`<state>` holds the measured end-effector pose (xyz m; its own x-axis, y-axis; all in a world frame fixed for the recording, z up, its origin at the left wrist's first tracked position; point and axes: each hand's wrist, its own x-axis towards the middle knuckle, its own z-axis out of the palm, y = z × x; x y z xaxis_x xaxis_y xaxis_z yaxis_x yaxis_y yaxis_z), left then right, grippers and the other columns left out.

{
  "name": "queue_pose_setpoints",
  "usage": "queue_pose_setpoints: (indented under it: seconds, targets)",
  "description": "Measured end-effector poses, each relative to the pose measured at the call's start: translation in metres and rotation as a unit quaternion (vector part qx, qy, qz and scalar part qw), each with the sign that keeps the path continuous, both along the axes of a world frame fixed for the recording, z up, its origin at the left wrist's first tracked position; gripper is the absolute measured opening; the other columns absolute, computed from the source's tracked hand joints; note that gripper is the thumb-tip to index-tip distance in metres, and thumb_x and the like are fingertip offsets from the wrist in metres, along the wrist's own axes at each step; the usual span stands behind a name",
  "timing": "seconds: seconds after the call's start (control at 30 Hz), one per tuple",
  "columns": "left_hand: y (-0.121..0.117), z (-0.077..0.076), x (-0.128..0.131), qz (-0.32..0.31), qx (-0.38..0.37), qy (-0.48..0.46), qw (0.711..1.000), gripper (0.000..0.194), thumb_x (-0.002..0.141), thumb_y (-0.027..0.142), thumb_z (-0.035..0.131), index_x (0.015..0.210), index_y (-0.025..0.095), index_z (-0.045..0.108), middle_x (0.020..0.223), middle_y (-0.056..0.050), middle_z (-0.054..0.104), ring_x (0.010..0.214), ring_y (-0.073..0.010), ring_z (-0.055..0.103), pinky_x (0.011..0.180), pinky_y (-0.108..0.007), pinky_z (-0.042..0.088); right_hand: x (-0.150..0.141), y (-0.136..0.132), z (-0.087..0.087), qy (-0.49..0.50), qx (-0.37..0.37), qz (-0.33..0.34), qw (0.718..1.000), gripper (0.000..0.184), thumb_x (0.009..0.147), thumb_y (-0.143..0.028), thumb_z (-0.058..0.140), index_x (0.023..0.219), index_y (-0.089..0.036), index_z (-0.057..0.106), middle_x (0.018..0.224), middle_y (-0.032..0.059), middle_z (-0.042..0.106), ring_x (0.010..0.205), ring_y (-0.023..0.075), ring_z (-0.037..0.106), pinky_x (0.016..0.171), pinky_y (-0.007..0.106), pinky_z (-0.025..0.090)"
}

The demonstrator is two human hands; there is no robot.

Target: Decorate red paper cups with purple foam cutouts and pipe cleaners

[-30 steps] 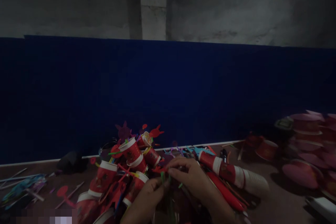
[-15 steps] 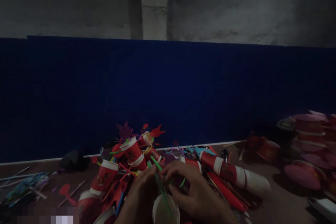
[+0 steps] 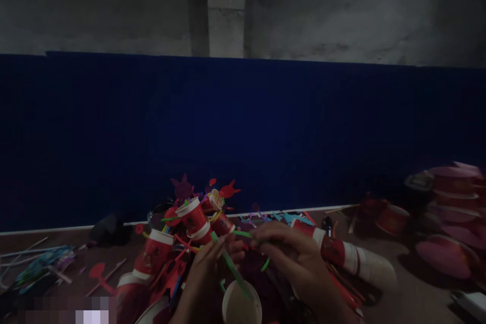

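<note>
My left hand is closed around a thin green strip, whose lower end reaches into the mouth of an upright paper cup at the bottom of the view. Opposite it, my right hand has its fingers pinched at the end of another green piece that spans the gap between the hands. Whether both green pieces are one strip I cannot tell. A short green curl shows below the right fingers. Dim light hides the fingertips in part.
Red-and-white paper cups and coloured cut-outs are heaped on the left. A nested stack of cups lies on its side at right. Pink-topped red containers stand at far right. A blue panel rises behind the table.
My right hand has moved right, away from the left, drawing a green piece out between them. The left hand stays near the cup. The view has shifted slightly.
</note>
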<state>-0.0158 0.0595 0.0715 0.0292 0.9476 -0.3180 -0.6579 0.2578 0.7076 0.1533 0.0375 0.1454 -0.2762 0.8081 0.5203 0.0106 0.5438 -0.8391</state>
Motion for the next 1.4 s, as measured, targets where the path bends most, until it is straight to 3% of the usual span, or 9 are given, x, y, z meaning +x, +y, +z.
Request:
queue_pose_setpoints:
  seconds: [0.07, 0.13, 0.23, 0.37, 0.57, 0.83, 1.13, 1.4]
  targets:
    - [-0.001, 0.002, -0.002, 0.013, 0.016, 0.027, 0.999, 0.033, 0.066, 0.031, 0.072, 0.091, 0.011, 0.065, 0.076, -0.010, 0.072, 0.067, -0.0206, 0.067, 0.062, -0.029, 0.050, 0.005, 0.004, -0.002, 0.049, -0.035, -0.067, 0.996, 0.012, 0.081, -0.026, 0.059, 0.088, -0.025, 0.068, 0.080, 0.0000, 0.066, 0.064, 0.0115, 0.059, 0.058, 0.023, 0.047]
    - [-0.005, 0.005, -0.002, 0.012, 0.050, 0.075, 0.996, 0.036, 0.064, 0.033, 0.074, 0.091, 0.012, 0.066, 0.074, -0.008, 0.072, 0.064, -0.0185, 0.066, 0.062, -0.028, 0.049, 0.007, 0.008, -0.004, 0.052, -0.077, -0.090, 0.992, 0.011, 0.079, -0.029, 0.061, 0.084, -0.023, 0.069, 0.074, -0.0007, 0.063, 0.057, 0.0099, 0.055, 0.051, 0.021, 0.043]
    - [-0.015, 0.012, 0.003, -0.048, 0.097, 0.150, 0.983, 0.041, 0.063, 0.042, 0.073, 0.090, 0.012, 0.068, 0.067, -0.004, 0.070, 0.061, -0.0161, 0.063, 0.059, -0.024, 0.046, 0.000, 0.016, -0.009, 0.006, -0.107, -0.051, 0.993, 0.008, 0.073, -0.026, 0.066, 0.072, -0.020, 0.072, 0.076, 0.0012, 0.062, 0.067, 0.0129, 0.057, 0.057, 0.022, 0.043]
    - [-0.026, 0.016, 0.010, -0.163, 0.140, 0.152, 0.965, 0.042, 0.065, 0.047, 0.070, 0.092, 0.014, 0.069, 0.073, -0.004, 0.071, 0.069, -0.0167, 0.063, 0.064, -0.024, 0.045, -0.015, 0.022, -0.018, -0.054, -0.140, 0.002, 0.989, 0.008, 0.069, -0.020, 0.066, 0.069, -0.019, 0.074, 0.079, 0.0033, 0.062, 0.075, 0.0155, 0.058, 0.066, 0.025, 0.044]
    - [-0.029, 0.020, 0.010, -0.223, 0.148, 0.156, 0.951, 0.045, 0.064, 0.051, 0.069, 0.090, 0.013, 0.070, 0.067, -0.006, 0.069, 0.052, -0.0129, 0.058, 0.058, -0.024, 0.044, -0.020, 0.016, -0.022, -0.040, -0.167, 0.027, 0.985, 0.008, 0.069, -0.022, 0.067, 0.072, -0.020, 0.075, 0.081, 0.0028, 0.060, 0.074, 0.0145, 0.057, 0.065, 0.023, 0.043]
    - [-0.032, 0.024, 0.008, -0.240, 0.152, 0.157, 0.946, 0.051, 0.062, 0.053, 0.069, 0.094, 0.013, 0.069, 0.071, -0.007, 0.069, 0.062, -0.0165, 0.062, 0.061, -0.024, 0.044, -0.021, 0.018, -0.025, -0.023, -0.195, 0.035, 0.980, 0.011, 0.066, -0.024, 0.070, 0.075, -0.020, 0.075, 0.080, 0.0027, 0.063, 0.072, 0.0142, 0.058, 0.062, 0.023, 0.042]
    - [-0.031, 0.024, 0.005, -0.272, 0.144, 0.172, 0.936, 0.046, 0.061, 0.048, 0.072, 0.089, 0.011, 0.070, 0.075, -0.009, 0.069, 0.060, -0.0171, 0.062, 0.063, -0.028, 0.045, -0.023, 0.017, -0.024, -0.006, -0.270, 0.029, 0.962, 0.012, 0.056, -0.024, 0.073, 0.060, -0.015, 0.067, 0.062, -0.0011, 0.059, 0.054, 0.0094, 0.049, 0.050, 0.021, 0.036]
    - [-0.030, 0.025, 0.005, -0.271, 0.129, 0.176, 0.938, 0.047, 0.058, 0.047, 0.074, 0.089, 0.011, 0.069, 0.076, -0.007, 0.069, 0.063, -0.0162, 0.061, 0.064, -0.026, 0.044, -0.026, 0.017, -0.026, -0.002, -0.291, 0.000, 0.957, 0.012, 0.054, -0.023, 0.071, 0.057, -0.014, 0.064, 0.057, -0.0026, 0.057, 0.051, 0.0087, 0.047, 0.049, 0.021, 0.037]
